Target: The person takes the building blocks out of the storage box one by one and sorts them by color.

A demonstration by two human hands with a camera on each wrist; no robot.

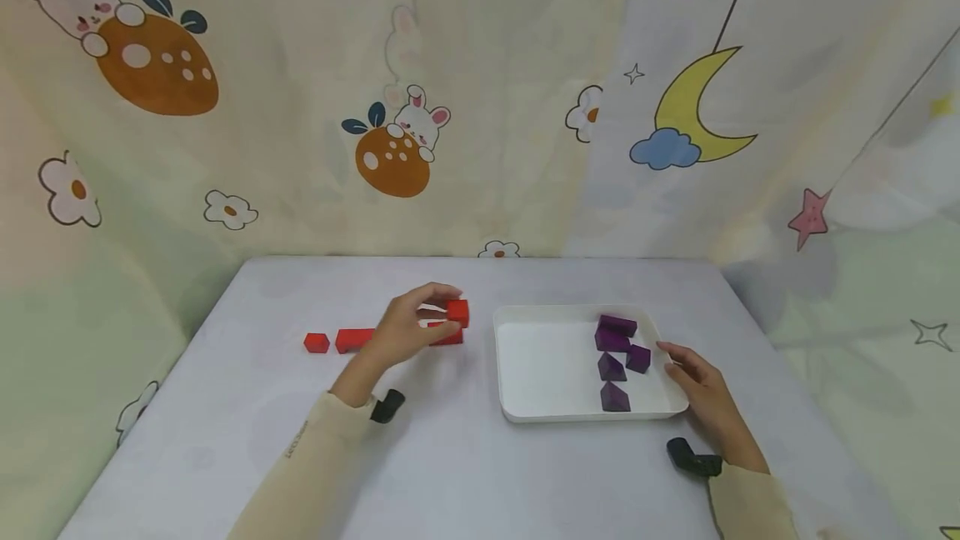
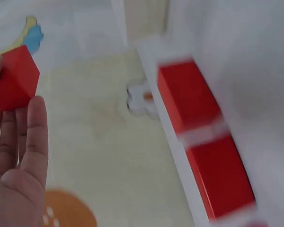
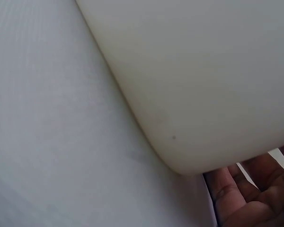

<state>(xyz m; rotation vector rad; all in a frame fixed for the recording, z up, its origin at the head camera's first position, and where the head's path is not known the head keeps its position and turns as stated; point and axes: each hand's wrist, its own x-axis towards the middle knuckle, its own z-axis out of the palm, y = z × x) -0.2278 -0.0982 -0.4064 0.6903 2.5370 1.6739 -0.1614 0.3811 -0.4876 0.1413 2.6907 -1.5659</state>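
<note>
My left hand (image 1: 408,327) pinches a red cube (image 1: 457,312) between thumb and fingertips, raised above a row of red blocks. In the left wrist view the same cube (image 2: 16,78) sits at the fingertips. From the head view, the row has a small red block (image 1: 317,343) at its left end, then a longer red block (image 1: 354,340); another red block (image 1: 447,334) lies just under the held cube. Part of the row is hidden by the hand. My right hand (image 1: 705,390) touches the right side of a white tray (image 1: 543,365) with loosely bent fingers, fingertips at its rim.
Several purple blocks (image 1: 615,397) of different shapes lie in the right half of the tray. Black wrist cameras (image 1: 388,406) are worn at both cuffs. A patterned cloth (image 1: 510,107) hangs behind and beside the white table (image 1: 465,473).
</note>
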